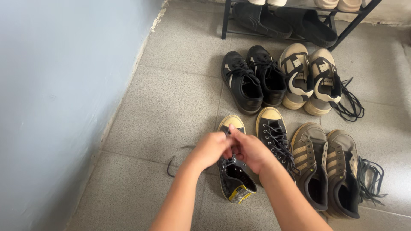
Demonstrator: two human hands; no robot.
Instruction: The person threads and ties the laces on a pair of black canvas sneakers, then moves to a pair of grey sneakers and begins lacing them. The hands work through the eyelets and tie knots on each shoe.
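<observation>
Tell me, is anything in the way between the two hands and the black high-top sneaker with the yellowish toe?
Nothing visible is. The left hand and right hand are already on the black high-top sneaker with the yellowish rubber toe, meeting over its laces; its matching sneaker lies beside it.

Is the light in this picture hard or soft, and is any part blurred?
Head view: soft, even daylight, with only faint shadows under the black high-top canvas shoe with yellowed toe cap; no glare on the grey tiled floor; left hand and right hand slightly soft; the edges bend a little.

Black high-top sneakers (252, 158) with yellowed toe caps, grey speckled floor tiles (171, 102), pale blue wall (60, 94)
</observation>
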